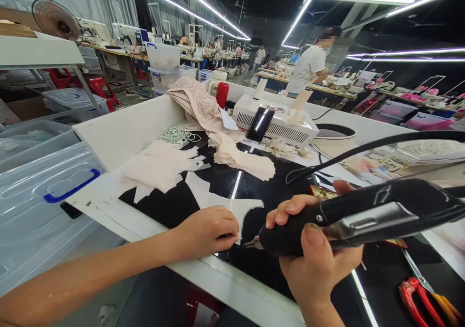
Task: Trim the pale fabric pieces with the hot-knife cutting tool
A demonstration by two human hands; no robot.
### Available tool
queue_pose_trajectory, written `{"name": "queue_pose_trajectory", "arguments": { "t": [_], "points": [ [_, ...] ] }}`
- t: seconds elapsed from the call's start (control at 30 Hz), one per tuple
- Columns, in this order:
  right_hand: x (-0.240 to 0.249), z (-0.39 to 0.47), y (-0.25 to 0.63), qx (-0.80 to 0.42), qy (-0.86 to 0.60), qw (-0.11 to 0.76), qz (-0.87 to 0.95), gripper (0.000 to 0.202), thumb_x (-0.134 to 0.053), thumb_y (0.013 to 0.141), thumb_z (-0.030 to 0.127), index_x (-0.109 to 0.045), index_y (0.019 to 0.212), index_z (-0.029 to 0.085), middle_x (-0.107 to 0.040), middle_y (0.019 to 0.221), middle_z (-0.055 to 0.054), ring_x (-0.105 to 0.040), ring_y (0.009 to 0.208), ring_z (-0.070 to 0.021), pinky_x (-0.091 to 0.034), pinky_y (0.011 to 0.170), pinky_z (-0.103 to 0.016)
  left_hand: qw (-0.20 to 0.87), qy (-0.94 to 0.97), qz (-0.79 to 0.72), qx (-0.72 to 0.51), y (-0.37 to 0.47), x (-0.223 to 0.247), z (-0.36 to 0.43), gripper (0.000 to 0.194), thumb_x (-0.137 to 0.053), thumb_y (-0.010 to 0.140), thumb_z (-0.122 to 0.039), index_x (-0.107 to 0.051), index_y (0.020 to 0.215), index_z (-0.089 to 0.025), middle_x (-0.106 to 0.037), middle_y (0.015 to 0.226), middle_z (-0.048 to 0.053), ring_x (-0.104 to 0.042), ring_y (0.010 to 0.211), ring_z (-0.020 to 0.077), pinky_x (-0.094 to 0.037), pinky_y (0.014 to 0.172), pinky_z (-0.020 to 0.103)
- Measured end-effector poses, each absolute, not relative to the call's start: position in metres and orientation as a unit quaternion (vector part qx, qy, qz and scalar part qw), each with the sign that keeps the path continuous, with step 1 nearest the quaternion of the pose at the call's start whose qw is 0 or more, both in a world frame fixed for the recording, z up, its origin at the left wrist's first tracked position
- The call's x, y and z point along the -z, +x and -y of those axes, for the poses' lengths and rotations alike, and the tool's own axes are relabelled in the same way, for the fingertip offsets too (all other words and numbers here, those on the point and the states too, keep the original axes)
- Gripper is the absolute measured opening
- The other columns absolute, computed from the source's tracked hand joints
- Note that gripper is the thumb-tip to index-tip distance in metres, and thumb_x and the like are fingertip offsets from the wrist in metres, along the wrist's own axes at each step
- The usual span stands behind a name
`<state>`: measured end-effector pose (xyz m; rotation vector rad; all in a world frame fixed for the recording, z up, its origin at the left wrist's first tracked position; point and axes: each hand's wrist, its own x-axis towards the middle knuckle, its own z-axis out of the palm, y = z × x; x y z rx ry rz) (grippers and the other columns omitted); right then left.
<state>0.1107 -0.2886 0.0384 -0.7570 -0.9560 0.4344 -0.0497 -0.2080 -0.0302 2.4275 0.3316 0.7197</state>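
Observation:
My right hand (319, 254) is wrapped round a black handheld tool (363, 215) with a cable, its metal tip pointing left just above the black work surface (254, 269). My left hand (212, 230) rests with curled fingers on the near edge of a white cut piece (225, 206); whether it pinches the piece is hidden. The tool tip is a little right of my left hand. Behind lie a pile of pale cut pieces (160, 167) at the left and a stack of cream pieces (243, 157) in the middle.
Red-handled scissors (417, 298) lie at the right front. Further back are a phone (260, 123), a white machine (276, 118), a red spool (222, 94) and lace fabric (194, 99). A person (308, 65) stands beyond the table. Plastic bins (47, 210) stand left.

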Motion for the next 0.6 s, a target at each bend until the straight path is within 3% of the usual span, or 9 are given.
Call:
{"name": "queue_pose_trajectory", "arguments": {
  "t": [0.6],
  "points": [
    [-0.0310, 0.2822, 0.1058, -0.193, -0.369, 0.788, 0.453, 0.055, -0.076, 0.086, 0.026, -0.053, 0.135, 0.032, -0.063, 0.083, 0.004, -0.059, 0.063, -0.0139, -0.056, 0.054, -0.030, 0.276, 0.923, -0.124, -0.237, -0.0498, 0.0265, 0.2056, 0.013, -0.062, 0.104, -0.016, -0.070, 0.095, -0.017, -0.074, 0.100, 0.004, -0.067, 0.097, 0.0190, -0.050, 0.094, 0.030]
  ]
}}
